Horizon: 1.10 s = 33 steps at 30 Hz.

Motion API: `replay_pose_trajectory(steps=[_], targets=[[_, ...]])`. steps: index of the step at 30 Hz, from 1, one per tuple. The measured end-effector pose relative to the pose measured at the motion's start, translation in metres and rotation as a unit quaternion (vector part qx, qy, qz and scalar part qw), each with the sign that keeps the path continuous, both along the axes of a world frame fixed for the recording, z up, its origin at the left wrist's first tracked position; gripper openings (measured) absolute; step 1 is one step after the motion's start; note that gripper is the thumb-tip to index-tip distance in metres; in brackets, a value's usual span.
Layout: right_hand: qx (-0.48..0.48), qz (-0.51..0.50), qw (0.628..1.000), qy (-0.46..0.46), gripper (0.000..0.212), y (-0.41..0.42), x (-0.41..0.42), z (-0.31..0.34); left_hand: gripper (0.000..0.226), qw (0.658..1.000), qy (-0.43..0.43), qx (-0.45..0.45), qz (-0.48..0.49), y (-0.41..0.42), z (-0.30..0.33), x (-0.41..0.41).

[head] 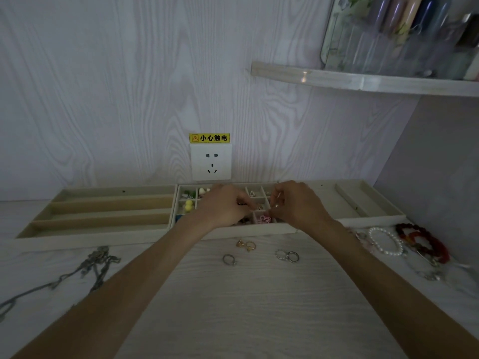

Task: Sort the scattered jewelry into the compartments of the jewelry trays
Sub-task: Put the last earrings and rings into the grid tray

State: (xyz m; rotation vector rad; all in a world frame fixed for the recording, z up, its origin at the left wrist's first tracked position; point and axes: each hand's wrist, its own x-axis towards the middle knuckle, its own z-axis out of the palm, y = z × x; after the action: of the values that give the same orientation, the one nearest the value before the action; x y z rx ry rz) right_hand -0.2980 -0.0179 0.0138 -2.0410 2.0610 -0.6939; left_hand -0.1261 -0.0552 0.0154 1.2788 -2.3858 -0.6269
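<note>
Both my hands hover over the middle tray (pixel 259 230), the one cut into small square compartments, just below the centre of the frame. My left hand (pixel 223 206) has its fingers curled, the tips down at a compartment near the tray's middle; something small and dark shows under them, but I cannot tell whether I am pinching it. My right hand (pixel 298 203) pinches a small pale piece (pixel 277 200) between thumb and finger, held just above the right-hand compartments.

Between my hands, in a front compartment, lies a pink looped piece (pixel 265 218). In the tray's left compartments sit yellow beads (pixel 188 205) and white and green bits.

To the left, touching this tray, is a tray of long slots (pixel 103 216); to the right is a wide-compartment tray (pixel 363 203).

On the bench (pixel 259 307), just in front of the middle tray, lie two gold rings (pixel 245 245), a silver ring (pixel 229 259) and a pair of silver rings (pixel 287 255). At the lower left lies a dark chain necklace (pixel 85 268). At the right lie a pearl bracelet (pixel 386 240) and a red bead bracelet (pixel 425 242), touching each other.

On the wall behind the trays is a white socket (pixel 211 161) with a yellow warning label (pixel 209 137) above it. A shelf (pixel 363 81) crosses the upper right.
</note>
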Motion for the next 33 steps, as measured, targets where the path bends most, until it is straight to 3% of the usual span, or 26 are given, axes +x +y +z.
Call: replay_pose_trajectory(steps=[5,7,10,14,19,24,33], targets=[[-0.044,0.061,0.996,-0.05,0.015,0.002,-0.017,0.016,0.036,0.978,-0.169,-0.104,-0.057,0.021,0.01,0.005],[-0.064,0.116,0.99,0.047,0.027,0.008,-0.024,0.019,0.039,0.965,-0.213,-0.128,-0.078,0.028,0.011,0.008],[0.0,0.152,0.964,0.22,0.047,0.025,-0.022,0.013,0.042,0.951,-0.26,-0.139,-0.094,0.033,0.01,0.008],[-0.001,0.146,0.947,0.287,0.061,0.036,-0.015,0.008,0.043,0.942,-0.275,-0.158,-0.106,0.034,0.006,0.002],[0.003,0.148,0.947,0.286,0.06,0.035,-0.01,0.01,0.042,0.937,-0.289,-0.162,-0.109,0.034,0.006,-0.002],[-0.023,0.147,0.955,0.255,0.053,0.031,-0.014,0.024,0.042,0.947,-0.24,-0.187,-0.097,0.028,0.011,-0.002],[-0.073,0.24,0.858,0.447,0.029,0.007,-0.015,0.027,0.04,0.903,-0.325,-0.265,-0.088,0.021,0.014,-0.017]])
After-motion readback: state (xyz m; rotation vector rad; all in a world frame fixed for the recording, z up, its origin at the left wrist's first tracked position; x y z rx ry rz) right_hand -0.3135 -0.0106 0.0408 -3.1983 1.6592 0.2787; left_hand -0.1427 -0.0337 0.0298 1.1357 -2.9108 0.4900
